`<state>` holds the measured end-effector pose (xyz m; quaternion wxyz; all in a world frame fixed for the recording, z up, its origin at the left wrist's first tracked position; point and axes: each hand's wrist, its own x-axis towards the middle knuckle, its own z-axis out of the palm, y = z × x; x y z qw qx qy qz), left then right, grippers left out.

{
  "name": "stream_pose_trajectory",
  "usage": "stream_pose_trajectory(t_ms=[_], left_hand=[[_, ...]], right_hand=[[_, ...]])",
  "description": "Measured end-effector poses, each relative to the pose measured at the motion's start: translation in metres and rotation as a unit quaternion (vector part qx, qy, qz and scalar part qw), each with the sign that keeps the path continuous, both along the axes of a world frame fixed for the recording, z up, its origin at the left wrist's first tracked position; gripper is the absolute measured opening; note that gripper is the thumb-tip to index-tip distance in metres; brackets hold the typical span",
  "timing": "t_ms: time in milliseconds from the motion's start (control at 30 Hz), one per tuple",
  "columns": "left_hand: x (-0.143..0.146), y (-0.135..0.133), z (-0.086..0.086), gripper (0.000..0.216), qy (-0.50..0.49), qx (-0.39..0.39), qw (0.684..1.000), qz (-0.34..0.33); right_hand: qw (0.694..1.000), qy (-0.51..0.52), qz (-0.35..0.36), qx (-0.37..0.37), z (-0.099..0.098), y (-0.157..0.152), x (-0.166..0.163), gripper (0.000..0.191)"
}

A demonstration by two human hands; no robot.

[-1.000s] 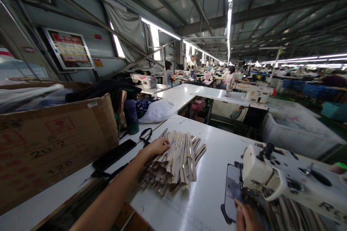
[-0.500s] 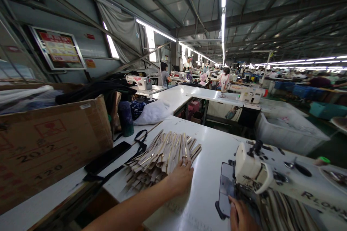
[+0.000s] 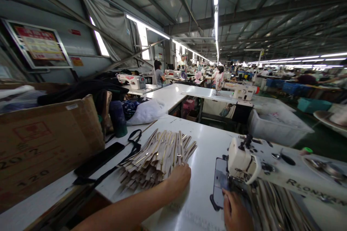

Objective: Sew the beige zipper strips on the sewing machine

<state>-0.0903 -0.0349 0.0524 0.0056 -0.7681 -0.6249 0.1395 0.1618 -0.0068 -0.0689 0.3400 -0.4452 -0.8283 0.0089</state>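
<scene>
A fanned pile of beige strips with gold zipper teeth (image 3: 155,158) lies on the white table (image 3: 203,195). My left hand (image 3: 177,178) rests at the pile's near right edge, fingers curled onto the strips. My right hand (image 3: 234,213) sits at the bottom, touching a phone (image 3: 219,187) that leans against the head of a white sewing machine (image 3: 271,173). The right hand's fingers are partly hidden. More strips hang under the machine arm (image 3: 279,205).
A big cardboard box (image 3: 43,140) stands at the left, with a black flat case (image 3: 99,158), black strap and dark bottle (image 3: 118,119) beside it. Further tables, sewing machines, grey bins (image 3: 276,126) and other workers fill the hall beyond.
My left hand moved from the pile's far left side to its near right edge. The view shifted slightly left, and the right hand crept up by the phone.
</scene>
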Motion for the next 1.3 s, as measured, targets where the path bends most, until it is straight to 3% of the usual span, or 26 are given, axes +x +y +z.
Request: stream_pose_trajectory(t_ms=[200,433,700,833,1000,1167,1233,1300], left_hand=[[0.006,-0.001,-0.017,0.031,0.020,0.030,0.999,0.004],[0.010,-0.010,-0.019,0.026,0.065,0.096,0.993,-0.006],[-0.007,-0.005,-0.031,0.052,0.062,0.129,0.988,-0.050],[-0.004,-0.004,-0.032,0.043,0.077,0.124,0.988,-0.056],[0.005,-0.011,-0.018,0.048,0.056,0.145,0.987,-0.045],[-0.006,-0.022,-0.020,0.050,0.071,0.140,0.987,-0.041],[-0.012,-0.025,-0.026,0.051,0.037,0.158,0.986,-0.047],[-0.013,-0.031,-0.030,0.049,-0.025,0.183,0.980,-0.075]], right_hand=[[1.000,0.013,-0.004,0.002,0.006,-0.002,-0.002,0.044],[0.996,0.034,-0.059,-0.052,0.027,-0.016,-0.011,0.032],[0.986,0.010,-0.083,-0.147,0.053,-0.021,-0.017,0.030],[0.985,0.012,-0.086,-0.147,0.054,-0.020,-0.015,0.029],[0.987,0.022,-0.078,-0.138,0.055,-0.021,-0.018,0.028],[0.992,0.063,-0.037,-0.100,0.082,-0.036,0.000,0.023],[0.984,0.114,-0.121,-0.069,0.095,-0.043,0.033,0.027],[0.945,0.154,-0.288,-0.026,0.099,-0.047,0.081,0.033]])
